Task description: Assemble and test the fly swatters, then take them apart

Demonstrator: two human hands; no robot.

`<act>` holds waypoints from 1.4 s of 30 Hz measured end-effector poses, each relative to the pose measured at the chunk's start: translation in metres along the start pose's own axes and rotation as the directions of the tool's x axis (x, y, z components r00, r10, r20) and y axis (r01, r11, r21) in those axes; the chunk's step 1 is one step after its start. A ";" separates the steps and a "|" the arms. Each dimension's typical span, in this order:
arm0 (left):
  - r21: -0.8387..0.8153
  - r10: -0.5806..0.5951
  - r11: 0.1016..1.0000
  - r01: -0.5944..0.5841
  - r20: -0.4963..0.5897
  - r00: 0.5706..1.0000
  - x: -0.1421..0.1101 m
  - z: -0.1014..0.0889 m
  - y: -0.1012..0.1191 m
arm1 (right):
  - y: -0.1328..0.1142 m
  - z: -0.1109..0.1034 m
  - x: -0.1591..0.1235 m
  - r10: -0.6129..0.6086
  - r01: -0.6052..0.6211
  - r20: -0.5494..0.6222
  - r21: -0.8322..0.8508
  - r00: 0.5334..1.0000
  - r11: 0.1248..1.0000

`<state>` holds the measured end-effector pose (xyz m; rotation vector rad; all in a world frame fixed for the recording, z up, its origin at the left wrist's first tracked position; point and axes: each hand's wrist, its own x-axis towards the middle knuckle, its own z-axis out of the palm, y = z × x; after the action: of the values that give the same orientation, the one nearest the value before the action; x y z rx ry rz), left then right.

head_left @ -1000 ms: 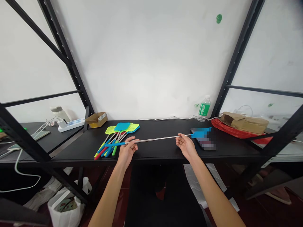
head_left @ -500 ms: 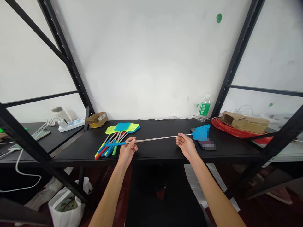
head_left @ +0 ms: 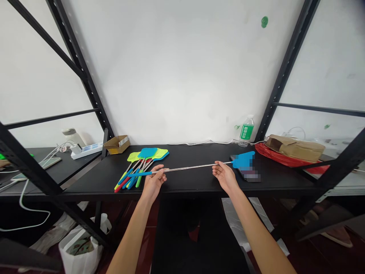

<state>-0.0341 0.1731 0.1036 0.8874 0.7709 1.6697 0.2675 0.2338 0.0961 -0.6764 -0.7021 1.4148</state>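
A blue fly swatter [head_left: 194, 167] with a long thin metal rod is stretched level between my hands, above the black table. My left hand [head_left: 154, 180] is closed on it where the blue handle meets the rod. Near the blue head, my right hand [head_left: 224, 176] pinches the other end of the rod. Below and behind that head lies a phone-like dark object [head_left: 247, 174], partly blurred out. To the left, a pile of fly swatters [head_left: 147, 153] in blue, yellow-green and red rests with handles toward me; the held handle crosses in front of it.
On the black table [head_left: 188, 186] stand a small open cardboard box [head_left: 116, 144] at back left and a water bottle [head_left: 246, 131] at back right. A white cable runs along the wall. Black metal posts flank both sides. A brown package [head_left: 296, 147] on red plastic lies at right.
Almost nothing differs. Both hands keep their hold on the blue fly swatter in nearly the same place, and the whole view has shifted very slightly.
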 end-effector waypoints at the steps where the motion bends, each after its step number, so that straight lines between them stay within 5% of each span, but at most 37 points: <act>1: 0.000 -0.001 1.000 0.001 0.014 1.000 0.000 -0.001 0.000 | 0.000 0.000 0.000 0.000 0.000 -0.001 -0.001 1.000 1.000; 42: 0.158 0.096 0.984 -0.083 -0.074 0.993 -0.004 0.012 -0.001 | 0.000 0.000 0.000 0.001 -0.001 0.002 -0.007 1.000 1.000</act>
<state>-0.0227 0.1699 0.1084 0.9791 0.9380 1.7512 0.2675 0.2334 0.0965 -0.6809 -0.7089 1.4148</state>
